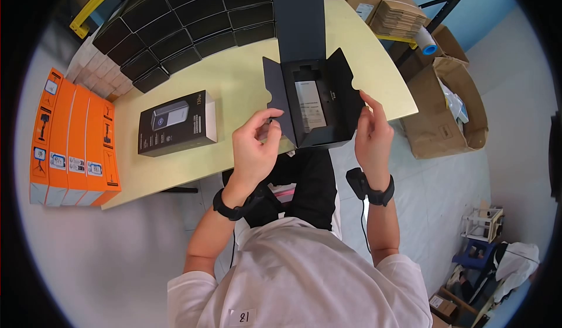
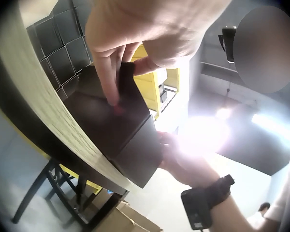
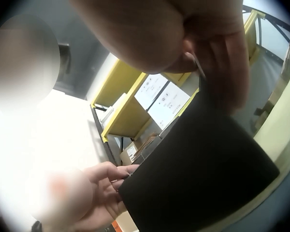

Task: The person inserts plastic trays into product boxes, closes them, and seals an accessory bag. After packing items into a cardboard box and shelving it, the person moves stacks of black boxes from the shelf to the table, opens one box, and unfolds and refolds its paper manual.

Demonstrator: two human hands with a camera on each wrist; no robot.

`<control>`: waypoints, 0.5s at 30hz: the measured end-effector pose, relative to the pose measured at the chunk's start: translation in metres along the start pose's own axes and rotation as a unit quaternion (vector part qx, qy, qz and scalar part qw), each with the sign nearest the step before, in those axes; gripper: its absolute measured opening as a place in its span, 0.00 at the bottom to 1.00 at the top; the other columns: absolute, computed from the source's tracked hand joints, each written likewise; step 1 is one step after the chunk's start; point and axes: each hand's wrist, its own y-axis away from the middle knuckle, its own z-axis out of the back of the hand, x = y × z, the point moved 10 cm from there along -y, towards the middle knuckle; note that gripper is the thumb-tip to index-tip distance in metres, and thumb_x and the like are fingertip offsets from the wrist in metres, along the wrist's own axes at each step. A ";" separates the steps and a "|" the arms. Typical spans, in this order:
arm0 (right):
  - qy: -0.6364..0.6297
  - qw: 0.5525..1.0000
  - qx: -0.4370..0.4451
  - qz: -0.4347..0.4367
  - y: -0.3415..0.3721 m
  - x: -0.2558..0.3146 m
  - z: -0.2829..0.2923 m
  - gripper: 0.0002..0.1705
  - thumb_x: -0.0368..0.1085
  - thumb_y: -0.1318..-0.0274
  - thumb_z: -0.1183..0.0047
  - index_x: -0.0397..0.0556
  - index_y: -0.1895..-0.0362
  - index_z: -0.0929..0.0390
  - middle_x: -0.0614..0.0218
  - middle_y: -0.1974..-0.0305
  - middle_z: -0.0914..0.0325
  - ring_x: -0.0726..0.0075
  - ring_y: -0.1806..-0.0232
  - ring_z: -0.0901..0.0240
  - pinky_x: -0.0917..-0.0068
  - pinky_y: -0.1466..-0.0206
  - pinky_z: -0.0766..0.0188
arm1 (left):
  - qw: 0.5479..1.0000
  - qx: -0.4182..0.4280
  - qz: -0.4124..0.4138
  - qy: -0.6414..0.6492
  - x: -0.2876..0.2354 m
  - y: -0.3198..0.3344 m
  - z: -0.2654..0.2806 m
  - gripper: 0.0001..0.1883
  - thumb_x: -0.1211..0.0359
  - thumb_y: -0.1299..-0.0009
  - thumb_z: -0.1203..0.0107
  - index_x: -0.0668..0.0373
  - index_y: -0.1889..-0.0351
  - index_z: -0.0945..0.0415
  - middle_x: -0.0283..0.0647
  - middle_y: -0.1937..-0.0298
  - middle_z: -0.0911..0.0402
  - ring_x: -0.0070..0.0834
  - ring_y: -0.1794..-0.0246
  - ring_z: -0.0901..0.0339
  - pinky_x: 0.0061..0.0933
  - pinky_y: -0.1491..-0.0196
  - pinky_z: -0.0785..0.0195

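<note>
A black box stands at the table's front edge, its tall lid raised and its side flaps spread. Inside lies a pale, printed flat item beside a black insert. My left hand pinches the left flap between thumb and fingers. The outer edge of the right flap is between the thumb and fingers of my right hand. In the left wrist view, fingers of the left hand lie along the box's dark side. A dark panel hides the box's inside in the right wrist view.
A closed, printed black box lies to the left on the table. Stacked black boxes line the back, with orange boxes at the far left. An open carton stands on the floor at the right.
</note>
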 end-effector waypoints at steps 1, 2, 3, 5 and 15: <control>0.000 1.000 0.000 0.001 -0.002 -0.003 -0.001 0.20 0.23 0.39 0.56 0.47 0.43 0.27 0.62 0.81 0.31 0.73 0.82 0.31 0.77 0.74 0.34 | 1.000 -0.001 -0.001 0.001 0.001 0.001 0.000 0.08 0.77 0.31 0.48 0.67 0.56 0.22 0.36 0.68 0.20 0.16 0.69 0.23 0.19 0.62 0.29; -0.027 0.999 0.004 -0.029 -0.004 -0.015 -0.002 0.19 0.24 0.38 0.56 0.46 0.43 0.27 0.64 0.81 0.32 0.76 0.81 0.34 0.78 0.73 0.35 | 1.000 -0.002 0.008 0.006 0.004 0.003 0.001 0.08 0.76 0.30 0.48 0.67 0.56 0.22 0.35 0.69 0.20 0.16 0.69 0.23 0.19 0.61 0.29; -0.053 0.997 0.006 -0.059 -0.006 -0.027 -0.004 0.19 0.24 0.37 0.57 0.46 0.43 0.26 0.67 0.81 0.34 0.79 0.81 0.38 0.80 0.72 0.36 | 1.000 -0.003 0.016 0.012 0.007 0.004 0.000 0.07 0.76 0.30 0.47 0.67 0.56 0.22 0.34 0.69 0.21 0.16 0.69 0.23 0.19 0.61 0.29; -0.148 0.983 0.014 -0.104 -0.011 -0.046 -0.009 0.18 0.25 0.37 0.57 0.46 0.45 0.25 0.68 0.80 0.35 0.80 0.79 0.39 0.81 0.71 0.36 | 0.999 -0.005 0.018 0.046 0.009 0.007 0.000 0.07 0.76 0.30 0.47 0.67 0.56 0.22 0.33 0.69 0.21 0.16 0.68 0.23 0.19 0.62 0.29; 0.054 0.957 0.134 0.251 0.000 0.069 -0.019 0.20 0.24 0.52 0.45 0.48 0.51 0.21 0.66 0.54 0.25 0.58 0.70 0.28 0.67 0.63 0.28 | 0.986 0.046 -0.099 -0.128 -0.032 0.002 -0.017 0.08 0.72 0.31 0.43 0.65 0.56 0.22 0.38 0.69 0.20 0.22 0.71 0.20 0.22 0.64 0.29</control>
